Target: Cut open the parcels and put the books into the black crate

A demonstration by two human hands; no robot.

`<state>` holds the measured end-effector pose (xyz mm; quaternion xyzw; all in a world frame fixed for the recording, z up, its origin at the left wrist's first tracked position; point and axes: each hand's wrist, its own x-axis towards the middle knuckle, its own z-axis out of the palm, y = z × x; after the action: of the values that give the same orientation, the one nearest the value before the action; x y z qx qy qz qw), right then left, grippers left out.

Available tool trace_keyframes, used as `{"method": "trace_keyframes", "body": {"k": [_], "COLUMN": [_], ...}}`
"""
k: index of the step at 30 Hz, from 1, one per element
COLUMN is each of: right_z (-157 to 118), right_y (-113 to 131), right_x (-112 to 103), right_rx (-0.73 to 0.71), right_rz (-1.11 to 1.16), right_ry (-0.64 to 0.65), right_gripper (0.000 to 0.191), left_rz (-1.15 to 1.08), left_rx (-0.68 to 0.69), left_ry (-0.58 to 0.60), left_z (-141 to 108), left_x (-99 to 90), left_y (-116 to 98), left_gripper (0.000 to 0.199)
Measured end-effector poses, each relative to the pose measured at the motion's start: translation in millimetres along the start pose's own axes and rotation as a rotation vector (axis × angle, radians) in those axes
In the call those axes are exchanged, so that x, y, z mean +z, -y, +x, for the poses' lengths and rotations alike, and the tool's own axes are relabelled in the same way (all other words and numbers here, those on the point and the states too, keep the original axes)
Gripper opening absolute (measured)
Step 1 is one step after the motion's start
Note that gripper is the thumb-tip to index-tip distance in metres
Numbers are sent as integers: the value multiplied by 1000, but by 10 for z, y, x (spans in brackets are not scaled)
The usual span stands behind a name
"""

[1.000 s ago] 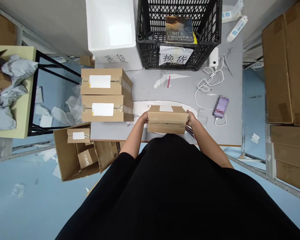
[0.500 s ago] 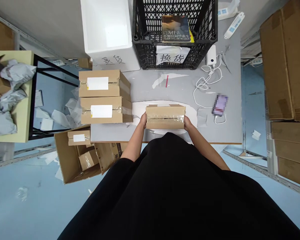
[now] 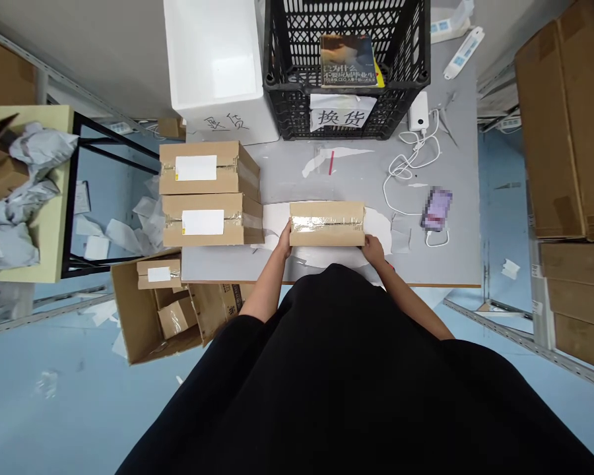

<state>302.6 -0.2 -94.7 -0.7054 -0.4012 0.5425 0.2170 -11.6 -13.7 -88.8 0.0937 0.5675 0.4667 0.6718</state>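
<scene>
On the grey worktable, a taped cardboard box lies flat on a white sheet, with a strip of clear tape running along its top. The left hand touches the box's left end near the front corner, and the right hand sits at its front right corner. Both hands are in contact, but the view doesn't show whether either is gripping the box or only resting against it.

Just left of the white sheet, two labelled cardboard boxes lie side by side, one behind the other, each with a white label and taped seams. Farther back stand a white foam box and a black plastic crate. A book lies in the crate, and a paper sign with Chinese characters hangs on its front.

To the right lie a white power bank, a tangled white cable and a phone, blurred out. Below the table's left corner sits an open carton holding smaller boxes. Grey mailer bags lie on a pale yellow table at far left, and flattened cardboard is stacked at far right.
</scene>
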Motion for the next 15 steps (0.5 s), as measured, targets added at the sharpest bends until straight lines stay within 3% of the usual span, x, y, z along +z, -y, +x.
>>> {"method": "trace_keyframes", "body": {"k": [3,6,12,15], "right_z": [-262,-405,-415,-464], "right_y": [-303,-521,-729,-783], "right_x": [-143,-231,-416,-507], "right_rx": [-191,-251,-212,-239], "right_rz": [-642,-975,-1064,-1024], "right_ry": [-3,26,-89,-78], "right_gripper": [39,37,31,31], "left_rz": [-6,-9,-17,-6], "left_rx": [16,65,218,179], "left_ry": [15,23,44,21], "left_z": [-89,-214,-347,-295], "left_x": [38,96,103,61], "left_y": [-46,-104,-90,-58], "left_gripper": [70,73,57,53]}}
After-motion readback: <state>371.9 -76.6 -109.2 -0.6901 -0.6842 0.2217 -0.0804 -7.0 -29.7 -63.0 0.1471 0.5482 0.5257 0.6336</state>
